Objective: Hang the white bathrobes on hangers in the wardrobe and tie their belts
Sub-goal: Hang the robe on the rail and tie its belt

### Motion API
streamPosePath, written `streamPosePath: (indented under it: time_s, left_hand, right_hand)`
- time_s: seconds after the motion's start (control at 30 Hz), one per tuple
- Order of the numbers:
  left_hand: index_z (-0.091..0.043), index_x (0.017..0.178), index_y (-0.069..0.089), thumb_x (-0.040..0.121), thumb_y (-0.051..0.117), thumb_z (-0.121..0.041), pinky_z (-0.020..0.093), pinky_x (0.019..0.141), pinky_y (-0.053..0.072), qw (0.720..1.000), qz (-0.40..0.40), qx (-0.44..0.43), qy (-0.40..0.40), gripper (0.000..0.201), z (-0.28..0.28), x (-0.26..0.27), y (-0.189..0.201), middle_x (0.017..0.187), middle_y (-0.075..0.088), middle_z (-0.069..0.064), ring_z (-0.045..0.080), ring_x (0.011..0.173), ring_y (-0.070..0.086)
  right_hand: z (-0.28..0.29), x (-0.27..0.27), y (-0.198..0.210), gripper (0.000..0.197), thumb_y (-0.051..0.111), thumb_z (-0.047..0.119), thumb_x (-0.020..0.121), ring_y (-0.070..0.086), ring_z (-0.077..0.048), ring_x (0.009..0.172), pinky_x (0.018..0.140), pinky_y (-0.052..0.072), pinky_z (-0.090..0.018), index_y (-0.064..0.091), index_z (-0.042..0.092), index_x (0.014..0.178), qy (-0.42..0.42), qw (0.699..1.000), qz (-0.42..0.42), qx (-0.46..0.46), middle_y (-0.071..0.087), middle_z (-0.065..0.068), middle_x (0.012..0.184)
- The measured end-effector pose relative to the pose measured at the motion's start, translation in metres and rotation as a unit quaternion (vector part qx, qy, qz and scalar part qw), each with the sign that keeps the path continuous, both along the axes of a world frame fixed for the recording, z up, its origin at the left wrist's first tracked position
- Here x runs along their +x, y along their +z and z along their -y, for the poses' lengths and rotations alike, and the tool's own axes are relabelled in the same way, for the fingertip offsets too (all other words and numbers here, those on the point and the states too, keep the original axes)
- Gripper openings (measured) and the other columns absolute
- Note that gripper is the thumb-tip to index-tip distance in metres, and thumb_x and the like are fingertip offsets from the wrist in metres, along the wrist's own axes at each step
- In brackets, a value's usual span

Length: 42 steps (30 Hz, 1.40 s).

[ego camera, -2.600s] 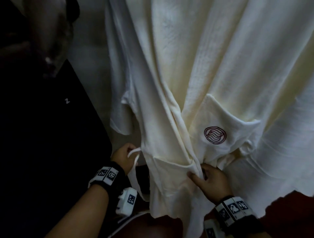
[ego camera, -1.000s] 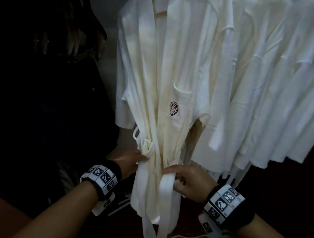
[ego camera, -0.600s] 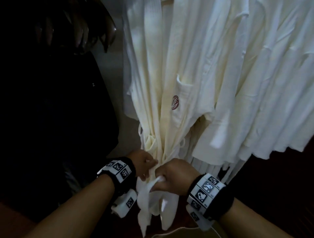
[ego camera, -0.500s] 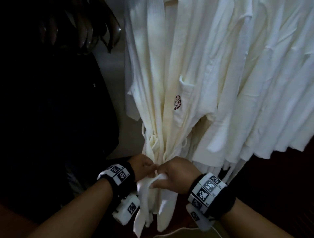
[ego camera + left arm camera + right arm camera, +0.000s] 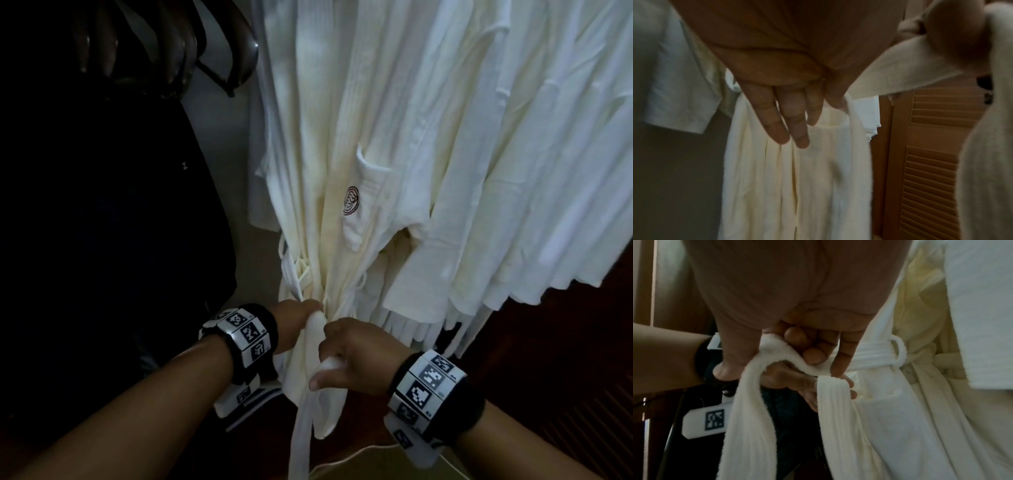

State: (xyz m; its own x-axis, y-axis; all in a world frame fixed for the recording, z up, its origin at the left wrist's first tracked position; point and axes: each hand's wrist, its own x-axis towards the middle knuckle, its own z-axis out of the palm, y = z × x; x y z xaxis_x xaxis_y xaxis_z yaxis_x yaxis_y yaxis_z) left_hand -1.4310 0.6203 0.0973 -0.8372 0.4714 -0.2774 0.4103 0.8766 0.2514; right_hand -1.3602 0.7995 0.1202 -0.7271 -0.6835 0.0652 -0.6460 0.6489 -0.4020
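The head camera looks down from above at both hands and the hanging robe (image 5: 329,164). The left wrist camera sits very close under the left hand (image 5: 777,65), facing the robe. The right wrist camera sits close under the right hand (image 5: 793,313). All three see the belt (image 5: 748,402).

Head view: dim overall; the white bathrobes (image 5: 428,137) are the only bright area, lit softly from the front, while the left third and lower right corner fall to near black. Straight lines bow toward the frame edges. Wrist views: warmer, low light with visible grain. The left hand (image 5: 777,65) and right hand (image 5: 787,296) fill the upper frame, soft and out of focus; the belt (image 5: 748,410) is slightly motion-blurred.
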Motion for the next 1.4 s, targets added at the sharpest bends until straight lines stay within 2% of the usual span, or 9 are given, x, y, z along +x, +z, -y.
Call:
streamPosePath:
  time_s: [0.27, 0.43, 0.63, 0.83, 0.93, 1.03, 1.13, 1.3, 1.4]
  left_hand:
    - [-0.024, 0.104, 0.065, 0.094, 0.044, -0.043, 0.028, 0.079, 0.047, 0.997, -0.042, -0.055, -0.044, 0.030, 0.004, -0.008, 0.024, 0.108, 0.067, 0.001, 0.020, 0.099, 0.062]
    - [-0.017, 0.059, 0.062, 0.092, 0.052, -0.042, 0.023, 0.060, 0.049, 0.983, 0.144, 0.109, 0.030, 0.042, -0.002, -0.008, 0.016, 0.060, 0.068, 0.001, 0.013, 0.060, 0.067]
    - [-0.007, 0.077, 0.065, 0.093, 0.050, -0.031, 0.026, 0.079, 0.044, 0.953, 0.213, 0.216, 0.013, 0.033, 0.001, 0.000, -0.006, 0.085, 0.064, 0.007, 0.009, 0.078, 0.054]
    - [-0.005, 0.084, 0.067, 0.063, 0.069, -0.035, 0.027, 0.072, 0.052, 0.825, 0.323, 0.448, 0.121, 0.036, -0.002, 0.014, -0.017, 0.080, 0.071, 0.008, 0.019, 0.076, 0.066]
    - [-0.002, 0.087, 0.062, 0.090, 0.061, -0.027, 0.033, 0.062, 0.054, 0.844, 0.288, 0.448, 0.068, 0.025, -0.002, 0.027, -0.016, 0.070, 0.069, 0.010, 0.026, 0.062, 0.065]
    - [0.002, 0.092, 0.060, 0.094, 0.054, -0.030, 0.034, 0.057, 0.051, 0.865, 0.222, 0.442, 0.083, 0.033, -0.003, 0.025, -0.016, 0.065, 0.066, 0.010, 0.027, 0.053, 0.061]
    - [-0.004, 0.093, 0.063, 0.095, 0.054, -0.030, 0.029, 0.051, 0.048, 0.892, 0.147, 0.408, 0.130, 0.028, -0.004, 0.018, -0.016, 0.063, 0.064, 0.010, 0.022, 0.048, 0.057]
    - [-0.016, 0.094, 0.063, 0.095, 0.050, -0.040, 0.023, 0.060, 0.041, 0.967, -0.012, 0.225, 0.121, 0.028, 0.009, 0.003, -0.035, 0.073, 0.061, -0.003, 0.016, 0.067, 0.061]
    - [-0.015, 0.101, 0.065, 0.095, 0.050, -0.039, 0.025, 0.071, 0.044, 0.975, -0.041, 0.178, 0.129, 0.028, 0.015, 0.005, -0.046, 0.090, 0.066, 0.003, 0.022, 0.089, 0.063]
  right_hand:
    - [0.001, -0.002, -0.002, 0.035, 0.068, 0.059, 0.077, 0.046, -0.005, 0.086, 0.072, 0.041, -0.025, 0.070, 0.025, 0.086, -0.041, 0.997, 0.027, -0.053, 0.049, 0.011, 0.085]
    - [0.002, -0.006, -0.010, 0.029, 0.068, 0.058, 0.077, 0.045, -0.004, 0.082, 0.072, 0.040, -0.026, 0.070, 0.033, 0.091, -0.085, 0.992, 0.008, -0.090, 0.046, 0.011, 0.083]
    - [-0.015, -0.025, -0.019, 0.033, 0.064, 0.069, 0.073, 0.050, -0.005, 0.073, 0.065, 0.046, -0.031, 0.063, 0.036, 0.070, -0.147, 0.974, -0.006, -0.173, 0.044, 0.013, 0.075]
    - [-0.021, -0.031, -0.019, 0.031, 0.070, 0.061, 0.073, 0.049, 0.000, 0.074, 0.066, 0.038, -0.017, 0.059, 0.032, 0.076, -0.222, 0.967, 0.008, -0.122, 0.046, 0.011, 0.080]
    - [-0.016, -0.023, -0.035, 0.044, 0.078, 0.045, 0.074, 0.053, 0.002, 0.084, 0.071, 0.044, -0.010, 0.050, 0.029, 0.105, -0.319, 0.912, 0.075, -0.247, 0.049, 0.010, 0.098]
    - [-0.013, -0.011, -0.055, 0.079, 0.073, 0.054, 0.075, 0.058, -0.011, 0.106, 0.095, 0.049, -0.031, 0.023, 0.038, 0.133, -0.348, 0.816, 0.254, -0.386, 0.053, 0.000, 0.124]
    - [-0.023, -0.002, -0.063, 0.095, 0.075, 0.069, 0.062, 0.068, -0.018, 0.097, 0.099, 0.048, -0.045, 0.023, 0.042, 0.137, -0.320, 0.798, 0.335, -0.387, 0.073, -0.006, 0.102]
    - [-0.037, 0.005, -0.017, 0.041, 0.074, 0.011, 0.071, 0.061, -0.027, 0.065, 0.065, 0.056, -0.040, 0.061, 0.007, 0.110, -0.232, 0.743, 0.380, -0.500, 0.063, -0.023, 0.074]
    - [-0.038, 0.003, 0.034, 0.029, 0.072, -0.006, 0.072, 0.058, -0.025, 0.057, 0.057, 0.053, -0.031, 0.060, -0.002, 0.099, -0.125, 0.712, 0.388, -0.572, 0.061, -0.020, 0.071]
